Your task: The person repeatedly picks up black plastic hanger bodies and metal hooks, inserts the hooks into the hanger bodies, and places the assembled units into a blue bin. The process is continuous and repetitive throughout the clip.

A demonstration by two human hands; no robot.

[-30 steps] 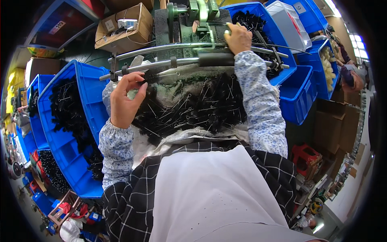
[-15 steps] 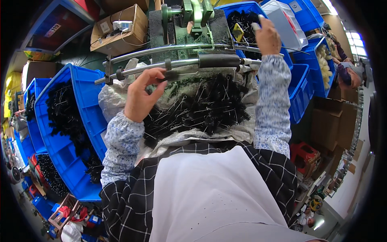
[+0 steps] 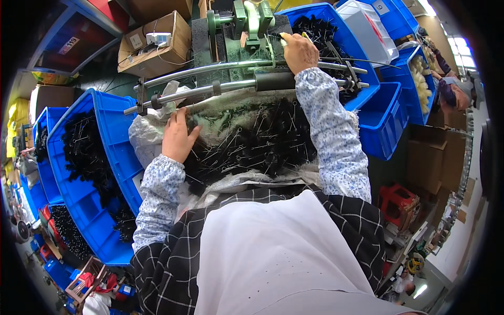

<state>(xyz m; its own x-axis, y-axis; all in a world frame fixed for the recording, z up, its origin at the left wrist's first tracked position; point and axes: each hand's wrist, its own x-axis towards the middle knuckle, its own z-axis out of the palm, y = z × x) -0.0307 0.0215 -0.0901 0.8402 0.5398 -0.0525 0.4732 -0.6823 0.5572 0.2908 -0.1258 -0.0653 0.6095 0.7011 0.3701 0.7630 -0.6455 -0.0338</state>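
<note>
My right hand (image 3: pixel 301 53) is up at the machine (image 3: pixel 253 31), its covered fingertips pinched on a small black brush (image 3: pixel 274 37) that points left toward the green-lit wheel. Much of that brush is hidden by the fingers. Lower down, my left hand (image 3: pixel 179 137) is over the left end of a pile of black wire-handled brushes (image 3: pixel 257 137), near the pale plastic sack (image 3: pixel 144 128) under them. Its thumb is apart from the fingers and no brush shows in it. Many of the pile's brushes end in looped wire.
Two metal rails (image 3: pixel 231 84) cross between me and the machine, one with a black sleeve (image 3: pixel 275 81). Blue bins of black brushes stand at the left (image 3: pixel 113 142) and right (image 3: pixel 362 68). A cardboard box (image 3: pixel 157 44) stands back left, a red stool (image 3: pixel 397 205) lower right.
My right hand has moved left from the right bin to the machine's wheel, with a brush in its fingers. My left hand has lowered slightly and let go of the brush it held.
</note>
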